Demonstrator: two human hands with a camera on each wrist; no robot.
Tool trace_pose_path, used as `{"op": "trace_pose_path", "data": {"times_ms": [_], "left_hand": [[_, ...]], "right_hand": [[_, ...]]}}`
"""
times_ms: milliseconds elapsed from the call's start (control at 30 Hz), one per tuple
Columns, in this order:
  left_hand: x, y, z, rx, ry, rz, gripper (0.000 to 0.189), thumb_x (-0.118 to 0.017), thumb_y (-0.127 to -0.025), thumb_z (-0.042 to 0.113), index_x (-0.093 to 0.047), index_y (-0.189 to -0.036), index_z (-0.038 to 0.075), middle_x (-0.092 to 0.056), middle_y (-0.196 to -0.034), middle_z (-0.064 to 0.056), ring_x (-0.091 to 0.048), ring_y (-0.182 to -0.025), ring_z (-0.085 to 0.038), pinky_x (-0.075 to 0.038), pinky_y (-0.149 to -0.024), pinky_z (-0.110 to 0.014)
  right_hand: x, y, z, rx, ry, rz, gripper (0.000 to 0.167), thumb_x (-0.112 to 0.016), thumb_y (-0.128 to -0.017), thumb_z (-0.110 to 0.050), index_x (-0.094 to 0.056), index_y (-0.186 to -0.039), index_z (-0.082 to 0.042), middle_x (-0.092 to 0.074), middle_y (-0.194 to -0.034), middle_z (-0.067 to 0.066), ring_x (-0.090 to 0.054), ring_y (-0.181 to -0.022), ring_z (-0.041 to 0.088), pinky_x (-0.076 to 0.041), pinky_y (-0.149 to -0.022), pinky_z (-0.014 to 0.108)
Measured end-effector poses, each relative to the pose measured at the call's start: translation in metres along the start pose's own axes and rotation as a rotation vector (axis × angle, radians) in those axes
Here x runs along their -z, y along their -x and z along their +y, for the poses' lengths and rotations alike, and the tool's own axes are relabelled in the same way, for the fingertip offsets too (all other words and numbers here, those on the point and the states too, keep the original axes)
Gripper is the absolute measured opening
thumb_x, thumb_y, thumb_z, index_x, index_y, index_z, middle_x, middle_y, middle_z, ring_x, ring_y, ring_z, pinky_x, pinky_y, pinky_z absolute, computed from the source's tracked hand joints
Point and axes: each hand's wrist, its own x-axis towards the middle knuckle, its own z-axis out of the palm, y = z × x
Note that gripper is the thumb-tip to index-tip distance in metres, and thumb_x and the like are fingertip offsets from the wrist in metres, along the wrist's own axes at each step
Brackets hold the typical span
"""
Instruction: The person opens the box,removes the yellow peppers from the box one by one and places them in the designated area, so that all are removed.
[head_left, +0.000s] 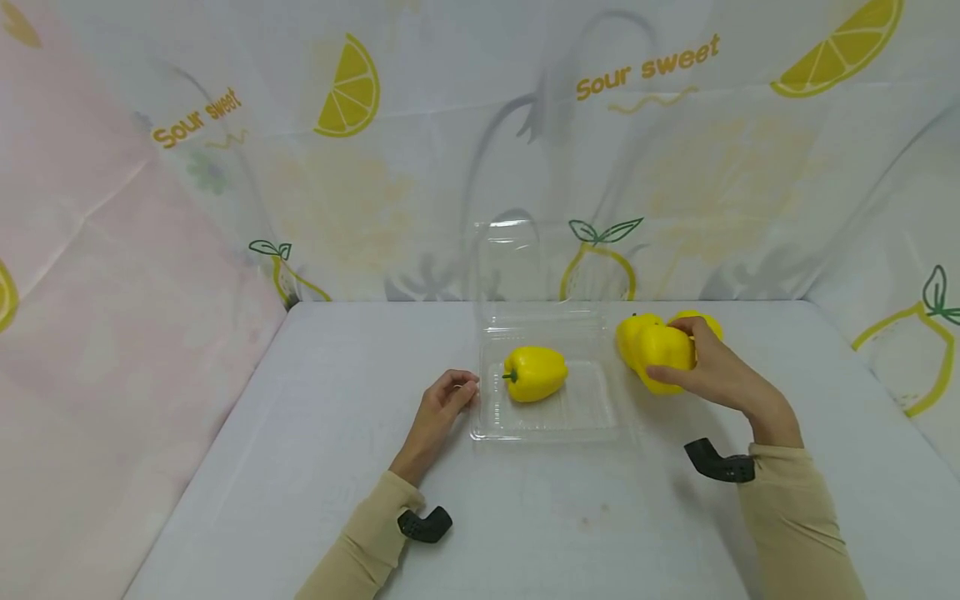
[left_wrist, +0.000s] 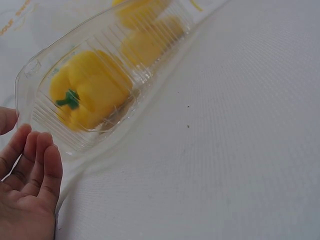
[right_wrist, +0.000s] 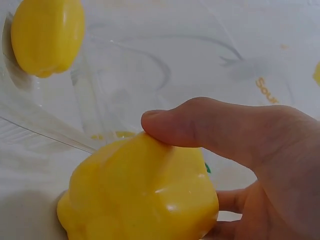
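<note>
Orange lettering (head_left: 651, 68) on the cloth (head_left: 450, 158) reads "Sour sweet". The held pepper (head_left: 664, 354), glossy yellow and lobed, is right of the clear box (head_left: 592, 400); the right hand (head_left: 726, 373) grips it, spread wide. The left hand (head_left: 441, 411), fingers loosely bent, touches the box.

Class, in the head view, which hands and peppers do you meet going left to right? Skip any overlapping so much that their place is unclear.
Left hand → yellow pepper in the clear container → held pepper → right hand.
</note>
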Motion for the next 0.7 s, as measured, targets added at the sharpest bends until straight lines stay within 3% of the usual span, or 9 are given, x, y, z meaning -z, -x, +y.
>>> {"op": "trace_pose_path", "data": {"times_ms": [700], "left_hand": [[-0.0003, 0.0008, 0.0011, 0.002, -0.034, 0.004, 0.022, -0.053, -0.097, 0.014, -0.056, -0.113, -0.001, -0.058, -0.101, -0.01, -0.056, -0.091, -0.022, -0.051, -0.085, -0.023]], "right_hand": [[0.0029, 0.0064, 0.0077, -0.004, 0.073, -0.143, 0.085, -0.07, -0.082, -0.041, -0.023, -0.135, 0.004, -0.044, -0.124, 0.025, -0.048, -0.103, 0.031, -0.044, -0.082, 0.037]]}}
